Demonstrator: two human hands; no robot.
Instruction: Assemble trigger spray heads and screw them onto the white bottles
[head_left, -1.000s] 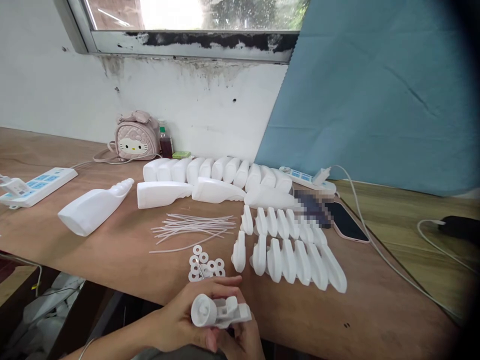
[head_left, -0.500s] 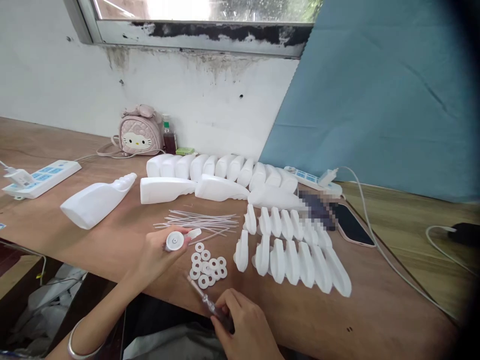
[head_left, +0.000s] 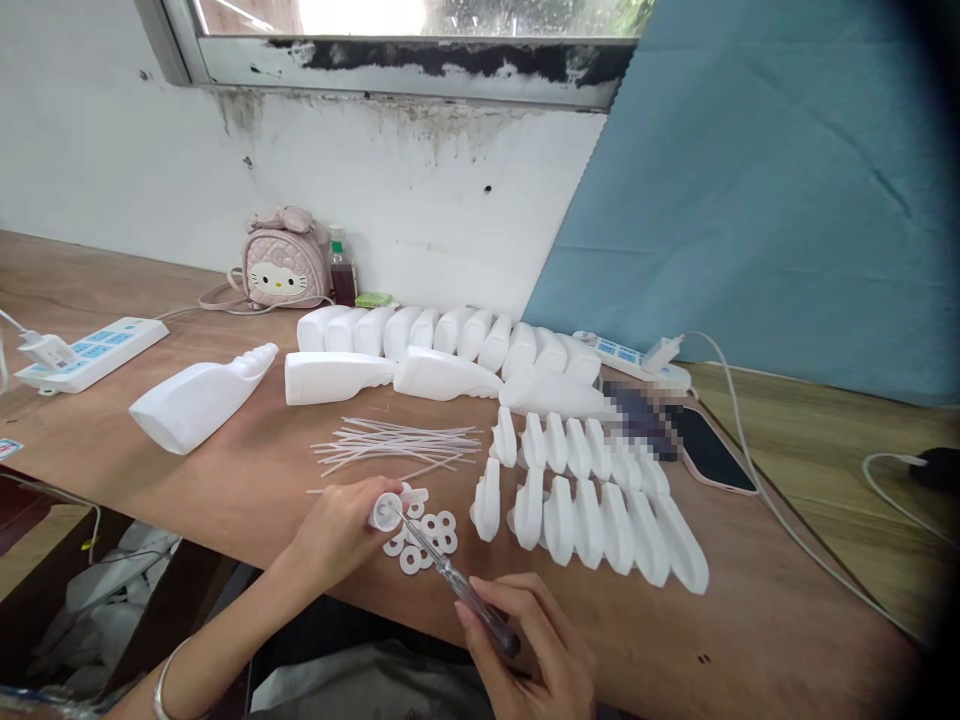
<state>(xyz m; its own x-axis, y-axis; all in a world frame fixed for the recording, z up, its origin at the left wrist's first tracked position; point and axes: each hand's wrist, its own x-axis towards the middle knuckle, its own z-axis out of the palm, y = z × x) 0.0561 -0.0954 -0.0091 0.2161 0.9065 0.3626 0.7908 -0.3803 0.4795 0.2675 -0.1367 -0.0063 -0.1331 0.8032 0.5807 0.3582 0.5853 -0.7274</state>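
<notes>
My left hand point(head_left: 341, 535) is closed around a small white plastic part with a round open end point(head_left: 386, 511) facing up toward me. In my right hand point(head_left: 529, 640) is a screwdriver point(head_left: 454, 580) with a clear handle, its shaft slanting up to the left. The tip is at the open end of the white part; how deep it reaches inside, I cannot tell. White ring washers point(head_left: 431, 540) lie in a loose pile just below and behind the screwdriver shaft. Beyond my left hand, thin white tubes point(head_left: 397, 445) are spread in a bundle.
White bottles point(head_left: 341, 378) lie in rows at the back, with one separate bottle point(head_left: 199, 400) at left. Rows of white plastic pieces point(head_left: 592, 520) stand at right. Power strips point(head_left: 94, 352), a phone point(head_left: 716, 455), a pink bag point(head_left: 285, 265) and cables are around. A box point(head_left: 112, 600) sits below left.
My left hand has moved right and down with the white part, over the washers. The screwdriver has swung up, and its tip has come to the part's open end.
</notes>
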